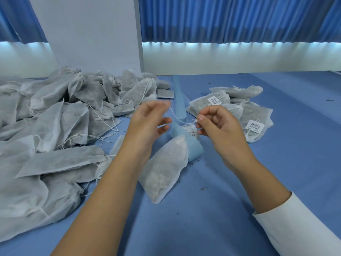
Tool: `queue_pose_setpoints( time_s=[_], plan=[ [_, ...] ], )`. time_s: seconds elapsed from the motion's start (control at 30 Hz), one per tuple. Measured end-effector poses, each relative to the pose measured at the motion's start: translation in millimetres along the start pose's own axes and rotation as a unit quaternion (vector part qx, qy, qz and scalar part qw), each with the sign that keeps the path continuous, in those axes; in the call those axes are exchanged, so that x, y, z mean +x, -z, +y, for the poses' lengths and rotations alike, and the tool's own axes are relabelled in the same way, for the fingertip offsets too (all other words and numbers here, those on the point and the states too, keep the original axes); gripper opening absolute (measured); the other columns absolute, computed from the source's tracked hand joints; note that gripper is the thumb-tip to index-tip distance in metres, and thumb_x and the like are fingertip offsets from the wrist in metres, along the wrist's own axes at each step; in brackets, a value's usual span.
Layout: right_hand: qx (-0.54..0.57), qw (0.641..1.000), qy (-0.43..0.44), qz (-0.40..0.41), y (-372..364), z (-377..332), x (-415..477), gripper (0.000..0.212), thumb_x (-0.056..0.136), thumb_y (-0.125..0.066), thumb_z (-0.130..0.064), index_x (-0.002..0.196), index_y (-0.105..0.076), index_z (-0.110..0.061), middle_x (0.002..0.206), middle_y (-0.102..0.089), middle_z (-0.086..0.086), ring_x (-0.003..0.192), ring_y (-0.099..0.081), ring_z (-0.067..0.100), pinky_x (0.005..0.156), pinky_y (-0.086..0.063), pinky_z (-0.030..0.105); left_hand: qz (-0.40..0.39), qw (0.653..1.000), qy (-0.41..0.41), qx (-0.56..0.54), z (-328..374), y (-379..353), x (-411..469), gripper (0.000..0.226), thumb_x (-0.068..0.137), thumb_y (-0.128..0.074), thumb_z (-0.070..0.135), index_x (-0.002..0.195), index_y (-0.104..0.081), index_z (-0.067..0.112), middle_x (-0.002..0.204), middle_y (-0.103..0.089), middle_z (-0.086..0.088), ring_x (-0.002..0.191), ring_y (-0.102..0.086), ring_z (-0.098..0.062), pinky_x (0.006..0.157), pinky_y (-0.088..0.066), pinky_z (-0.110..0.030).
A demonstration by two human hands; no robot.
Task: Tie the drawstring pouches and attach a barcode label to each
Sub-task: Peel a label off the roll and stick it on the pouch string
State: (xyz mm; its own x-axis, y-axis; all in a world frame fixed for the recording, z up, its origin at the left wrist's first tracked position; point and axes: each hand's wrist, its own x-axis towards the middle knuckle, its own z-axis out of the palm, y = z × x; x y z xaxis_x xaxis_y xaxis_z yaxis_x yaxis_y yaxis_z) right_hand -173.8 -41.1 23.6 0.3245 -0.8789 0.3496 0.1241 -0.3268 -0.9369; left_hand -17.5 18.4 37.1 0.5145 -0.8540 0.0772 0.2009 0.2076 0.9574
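Pouch (164, 169) front and centre on the blue tabletop (239, 191), lying flat between the two forearms, its long axis running from the closed bottom at near left up to the gathered neck at far right. That neck points straight at the hands, which hover just beyond it and above it, so the work sits a little nearer the right hand (217, 124) than the left hand (149, 119). Right hand first: wrist bent, palm turned inward, thumb and forefinger pinching the thin white drawstring (175, 115), the other fingers curled in behind. The left hand is raised opposite with fingers half curled and smeared by motion blur; the string runs up toward its fingertips, but whether it has hold of the string I cannot tell. Between the two hands, just past the neck, hangs a barcode label (191, 131) on the string, so my read is that the knot is being made with the label threaded on, and the coming pull will go apart, left and right, across the pouch's axis. Behind that, a pale blue backing strip (180, 100) stretches away across the tabletop. Further left, a big heap of untied pouches (55, 126); further right, a small cluster of labelled pouches (239, 108). At the back, a blue curtain (239, 19)
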Motion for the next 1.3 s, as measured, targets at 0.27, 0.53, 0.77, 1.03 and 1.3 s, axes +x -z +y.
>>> queue_pose_setpoints(
  time_s=[0.27,0.53,0.77,1.03,1.3],
  plan=[
    [0.205,0.975,-0.083,0.014,-1,1,2,0.01,0.099,-0.05,-0.002,0.097,-0.057,-0.009,0.073,-0.066,0.0,0.085,-0.071,0.02,0.07,-0.056,0.024,-0.166,0.942,-0.053,0.286,-16,-6,-10,0.037,0.075,-0.086,0.024,0.105,-0.065,0.023,0.092,-0.074,0.005,0.086,-0.069,-0.009,0.085,-0.054,-0.026],
    [0.439,0.879,-0.134,0.126,12,-5,12,0.011,0.096,-0.052,0.005,0.098,-0.059,-0.003,0.074,-0.063,0.008,0.069,-0.069,0.018,0.068,-0.056,0.022,-0.149,0.93,-0.063,0.331,-11,-2,-9,0.01,0.086,-0.074,0.015,0.092,-0.068,0.021,0.078,-0.075,0.006,0.082,-0.068,-0.02,0.079,-0.051,-0.023],
    [0.049,0.982,-0.08,0.166,20,4,12,0.023,0.091,-0.056,-0.005,0.102,-0.066,-0.023,0.11,-0.065,-0.009,0.101,-0.061,0.005,0.078,-0.05,0.019,-0.135,0.943,-0.073,0.295,-2,4,-10,0.008,0.087,-0.073,0.013,0.083,-0.073,0.02,0.078,-0.076,0.004,0.076,-0.066,-0.023,0.061,-0.045,-0.01],
    [-0.277,0.956,0.083,-0.054,-1,4,-6,0.017,0.086,-0.072,-0.019,0.098,-0.071,-0.03,0.105,-0.064,-0.016,0.111,-0.052,0.007,0.091,-0.036,0.015,-0.129,0.949,-0.09,0.272,-2,5,-9,0.01,0.087,-0.073,0.011,0.082,-0.074,0.02,0.081,-0.076,-0.002,0.074,-0.067,-0.019,0.067,-0.047,-0.014],
    [-0.23,0.969,0.057,-0.077,0,3,-4,0.004,0.087,-0.072,-0.018,0.087,-0.074,-0.021,0.083,-0.071,-0.011,0.082,-0.061,-0.004,0.077,-0.038,0.012,-0.133,0.945,-0.085,0.287,-1,9,-6,0.008,0.085,-0.075,0.012,0.084,-0.073,0.02,0.073,-0.074,0.006,0.059,-0.055,0.0,0.055,-0.04,-0.007]
  ],
)
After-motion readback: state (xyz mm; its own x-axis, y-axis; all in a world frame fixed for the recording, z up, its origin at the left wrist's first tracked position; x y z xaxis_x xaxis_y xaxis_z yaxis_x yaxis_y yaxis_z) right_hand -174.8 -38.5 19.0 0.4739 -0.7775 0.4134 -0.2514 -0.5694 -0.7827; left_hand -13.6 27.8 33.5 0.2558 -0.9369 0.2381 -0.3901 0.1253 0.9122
